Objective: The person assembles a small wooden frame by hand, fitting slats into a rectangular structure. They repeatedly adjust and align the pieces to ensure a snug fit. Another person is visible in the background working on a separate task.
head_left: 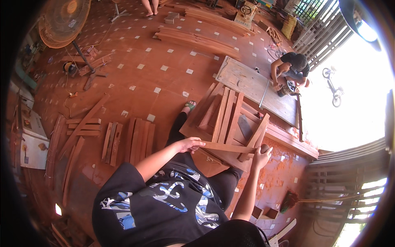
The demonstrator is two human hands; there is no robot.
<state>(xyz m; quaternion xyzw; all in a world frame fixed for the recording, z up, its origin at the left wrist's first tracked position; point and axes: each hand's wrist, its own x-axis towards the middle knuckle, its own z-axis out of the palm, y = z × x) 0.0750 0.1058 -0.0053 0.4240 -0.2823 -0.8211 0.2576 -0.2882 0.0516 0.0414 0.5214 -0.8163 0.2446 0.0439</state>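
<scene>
A long flat wooden strip (228,147) is held level in front of my body. My left hand (190,145) is closed around its left end. At its other end my right hand (262,156) is closed too, with a small brown rounded piece (264,147) showing at the fingers; I cannot make out what that is. Under the strip stands a low wooden work surface (193,128). Several reddish-brown boards (222,115) lie on it, one slanting toward my right hand, along with a dark grey flat piece (245,125).
Beyond the work surface, a person (293,68) crouches with a power tool beside a large panel (242,80). Stacked boards (140,138) lie on the tiled floor at left. A standing fan (63,22) is at far left, a broom (289,200) at lower right.
</scene>
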